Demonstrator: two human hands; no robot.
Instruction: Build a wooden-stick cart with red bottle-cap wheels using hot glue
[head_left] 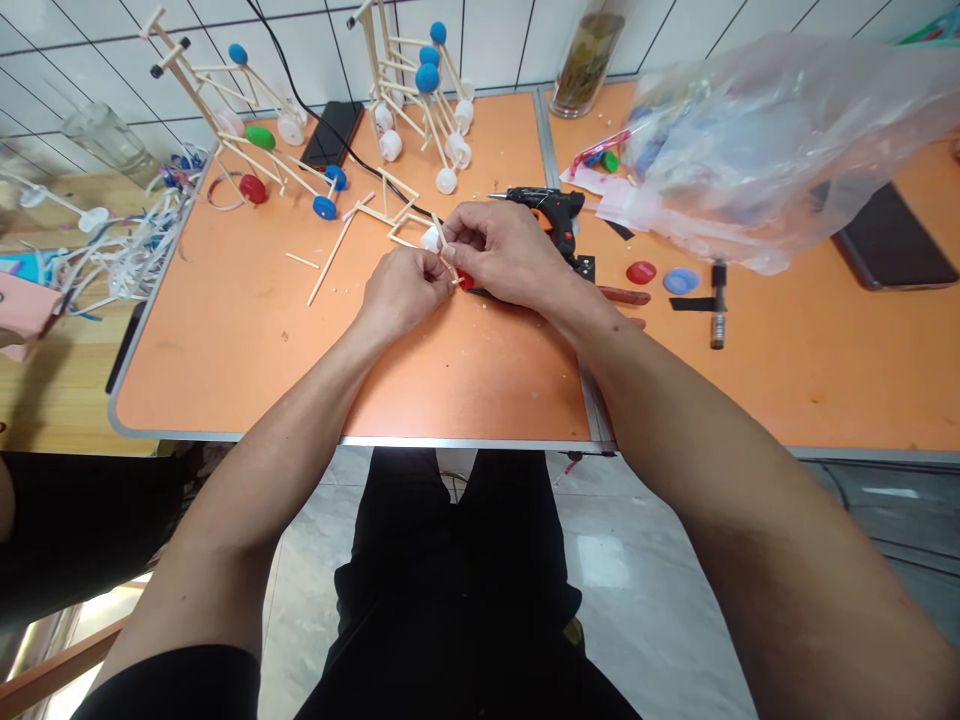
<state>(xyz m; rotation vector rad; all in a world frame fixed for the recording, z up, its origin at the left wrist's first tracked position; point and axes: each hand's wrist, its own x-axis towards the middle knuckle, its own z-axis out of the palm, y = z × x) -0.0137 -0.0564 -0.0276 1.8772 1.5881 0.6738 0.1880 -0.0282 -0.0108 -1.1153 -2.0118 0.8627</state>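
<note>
1. Wooden stick assembly [444, 262]: held between my 2 hands, just above the orange table [300, 400], near its front edge and about midway along it.
2. Plastic bag [765, 150]: large, clear, slumped at far right of the table, with coloured items showing through it.
3. Stick models: 2 built up at the far side. 1st stick model [225, 110] has white, blue, green and red caps on it; 2nd stick model [412, 110] has white and blue caps. Both stand.
4. Stick frame [394, 212]: lies just past my hands, bare, no caps that I can see. Built so far: 2 standing models. Still bare: this frame and the loose sticks [302, 261] to my left.
5. Hot glue gun [544, 212]: black and orange, on its side just beyond my right hand [506, 255].
6. My left hand [405, 292] is closed in a pinch on the assembly, thumb and left fingers [431, 270] pressed to the sticks. My right fingers [457, 228] pinch it from the other side, near a white cap [430, 238]; I cannot tell whether that cap is fixed.
7. Red cap [466, 281]: small, on the table, partly hidden below my right hand.
</note>
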